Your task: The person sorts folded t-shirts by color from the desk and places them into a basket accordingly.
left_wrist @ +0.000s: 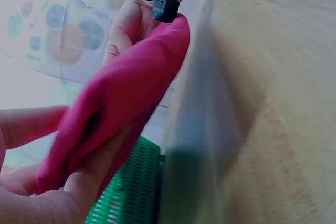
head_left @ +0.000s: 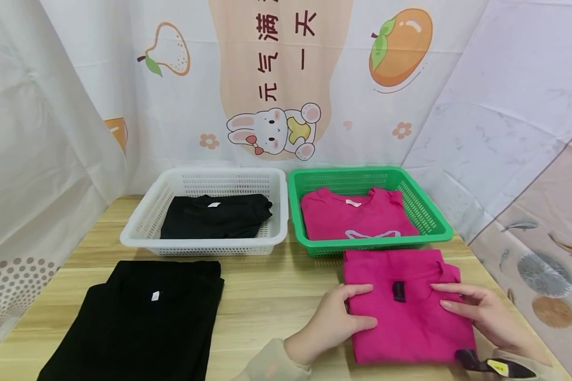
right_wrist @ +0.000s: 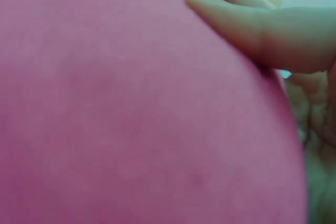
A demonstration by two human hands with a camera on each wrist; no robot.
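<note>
A folded pink T-shirt (head_left: pixel 412 323) with a black neck label is held between both hands, in front of the green basket (head_left: pixel 376 246). My left hand (head_left: pixel 331 317) grips its left edge, with thumb and a finger on top and the others hidden beneath. On the opposite edge, my right hand (head_left: pixel 493 312) holds the fabric, two digits lying over it. The left wrist view shows the shirt (left_wrist: pixel 131 82) raised off the tabletop, its layers pinched in the left hand (left_wrist: pixel 47 203). Pink cloth (right_wrist: pixel 131 103) fills most of the right wrist view beside the right hand's fingers (right_wrist: pixel 294 32).
Inside the green basket lies another pink T-shirt (head_left: pixel 357 214). Left of it, a white basket (head_left: pixel 202 243) contains a black shirt (head_left: pixel 214 219). A folded black shirt (head_left: pixel 143 323) rests at the front left of the wooden table (head_left: pixel 267 296). Printed curtains (head_left: pixel 171 132) hang behind.
</note>
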